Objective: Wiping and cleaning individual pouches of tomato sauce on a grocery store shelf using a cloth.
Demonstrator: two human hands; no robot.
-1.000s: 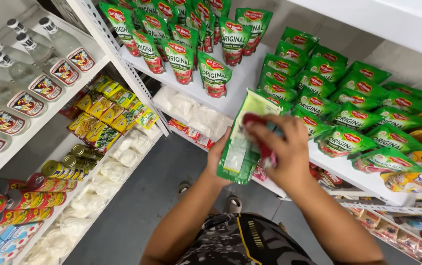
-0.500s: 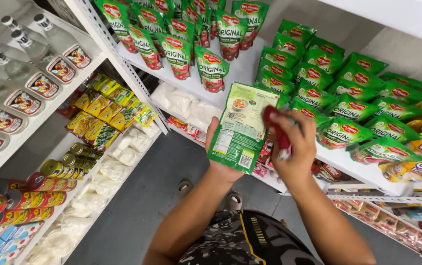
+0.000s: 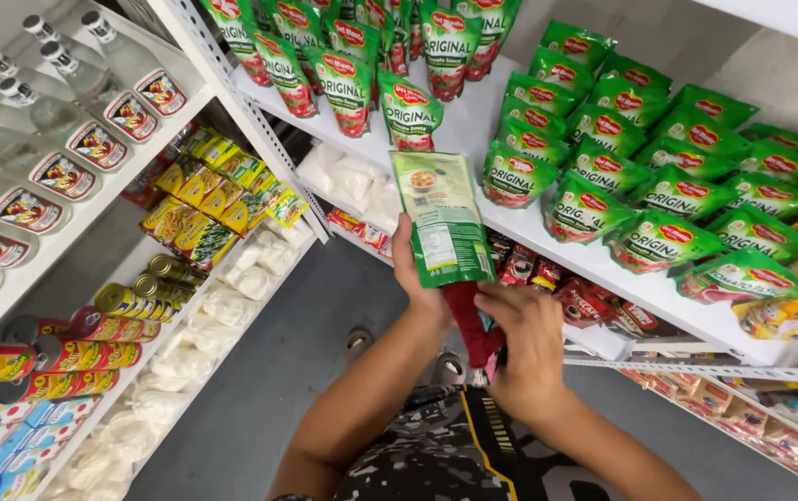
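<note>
My left hand grips the lower edge of a green sauce pouch, held upright with its printed back side toward me, in front of a white shelf. My right hand is below it, closed around a red cloth that touches the pouch's bottom. Behind the pouch, rows of matching green and red sauce pouches stand on the shelf, with more of the green and red pouches at the top centre.
Clear glass bottles line the left shelving, with yellow packets, cans and white bags below. Small red sachets sit on the lower right shelf. Grey floor lies between the racks.
The pouch has been turned upright and lowered a little. My right hand with the red cloth moved from the pouch's right side down to beneath its bottom edge.
</note>
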